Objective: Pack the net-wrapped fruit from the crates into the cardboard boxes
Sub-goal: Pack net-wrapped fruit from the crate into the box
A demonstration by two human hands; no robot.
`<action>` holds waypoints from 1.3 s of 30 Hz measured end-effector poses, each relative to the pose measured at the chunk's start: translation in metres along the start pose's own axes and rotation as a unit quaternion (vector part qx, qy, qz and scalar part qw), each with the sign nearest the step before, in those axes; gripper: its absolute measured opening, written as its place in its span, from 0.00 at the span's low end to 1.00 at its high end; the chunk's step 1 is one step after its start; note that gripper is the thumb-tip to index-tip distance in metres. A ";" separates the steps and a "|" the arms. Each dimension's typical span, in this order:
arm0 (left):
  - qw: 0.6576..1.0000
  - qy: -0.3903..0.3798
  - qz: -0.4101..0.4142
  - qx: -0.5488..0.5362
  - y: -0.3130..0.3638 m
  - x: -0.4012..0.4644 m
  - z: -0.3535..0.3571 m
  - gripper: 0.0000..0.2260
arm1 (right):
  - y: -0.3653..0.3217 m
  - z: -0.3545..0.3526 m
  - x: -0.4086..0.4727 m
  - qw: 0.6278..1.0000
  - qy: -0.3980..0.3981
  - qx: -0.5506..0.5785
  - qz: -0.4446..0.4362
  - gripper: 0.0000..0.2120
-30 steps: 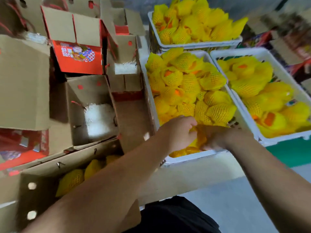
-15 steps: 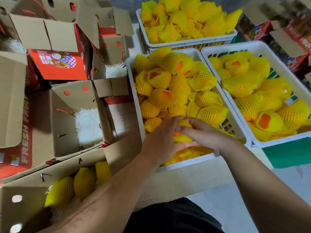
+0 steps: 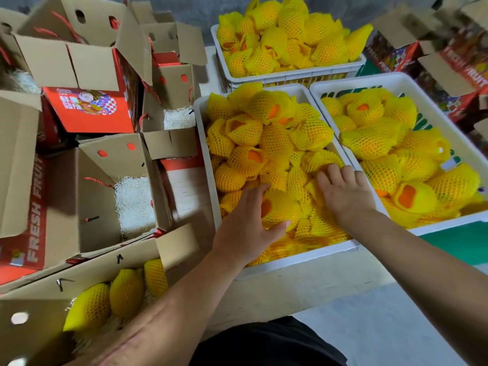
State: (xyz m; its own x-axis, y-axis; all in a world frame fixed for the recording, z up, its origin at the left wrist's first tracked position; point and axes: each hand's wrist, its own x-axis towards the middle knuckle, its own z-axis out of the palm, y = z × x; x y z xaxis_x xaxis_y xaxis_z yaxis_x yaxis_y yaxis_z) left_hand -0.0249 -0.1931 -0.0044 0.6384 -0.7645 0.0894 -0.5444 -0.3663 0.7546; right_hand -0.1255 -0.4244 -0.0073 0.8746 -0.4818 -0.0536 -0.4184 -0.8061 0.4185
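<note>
Half a second before, our two hands had been bunched together over one fruit at the near end of the crate; by this moment they had parted. Our left hand (image 3: 248, 220) curled round a netted fruit (image 3: 277, 207), thumb under its near side, fingers over its far side, so it was clamped on that fruit. Our right hand (image 3: 343, 191) lay just to the right of the grip with fingers spread flat on the pile, holding nothing.

The gripped fruit still sat among its neighbours in the middle crate (image 3: 208, 165). We judged that the loose foam net might slide off as we lifted, since its mouth gaped and orange skin showed. A neighbour might also drag up with it and drop, because the nets seemed to catch on one another.

Left of the grip and nearer us stood the box (image 3: 100, 270) we were filling, with three fruit in view, though our forearm may have hidden more. We counted three crates: the one under our hands, one to the right (image 3: 396, 80) and one beyond (image 3: 290, 75). Their fruit were heaped too deep to count. Beyond the filling box, at least three open boxes showed white padding.
</note>
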 end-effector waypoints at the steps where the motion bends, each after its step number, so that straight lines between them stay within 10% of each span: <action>1: 1.000 0.007 0.000 -0.013 0.000 0.000 0.000 0.35 | -0.001 0.000 -0.001 1.000 0.025 0.005 0.012 0.16; 6: 0.987 0.045 -0.024 -0.152 0.000 0.004 -0.005 0.34 | -0.002 -0.027 -0.017 0.973 0.071 0.211 0.059 0.38; 9: 0.961 0.067 -0.044 -0.264 0.001 0.004 -0.015 0.32 | -0.017 -0.063 -0.029 0.895 0.071 0.432 0.083 0.41; 14: 0.903 0.140 -0.091 -0.396 0.002 -0.012 -0.050 0.27 | -0.071 -0.111 -0.036 0.710 0.026 0.702 0.053 0.29; 24: 0.886 0.243 -0.148 -0.366 -0.058 -0.148 -0.152 0.25 | -0.210 -0.178 -0.077 0.495 -0.226 0.839 0.020 0.15; 39: 0.829 0.377 -0.293 -0.290 -0.164 -0.276 -0.221 0.26 | -0.418 -0.189 -0.093 0.666 -0.413 0.620 -0.023 0.32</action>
State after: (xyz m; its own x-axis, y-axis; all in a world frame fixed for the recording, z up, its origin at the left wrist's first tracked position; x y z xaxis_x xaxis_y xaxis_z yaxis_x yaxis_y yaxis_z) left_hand 0.0087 0.1949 -0.0095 0.9786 0.0847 -0.1876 0.1939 -0.0735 0.9783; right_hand 0.0138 0.0221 -0.0060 0.6741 -0.0589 -0.7363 -0.7251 -0.2431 -0.6443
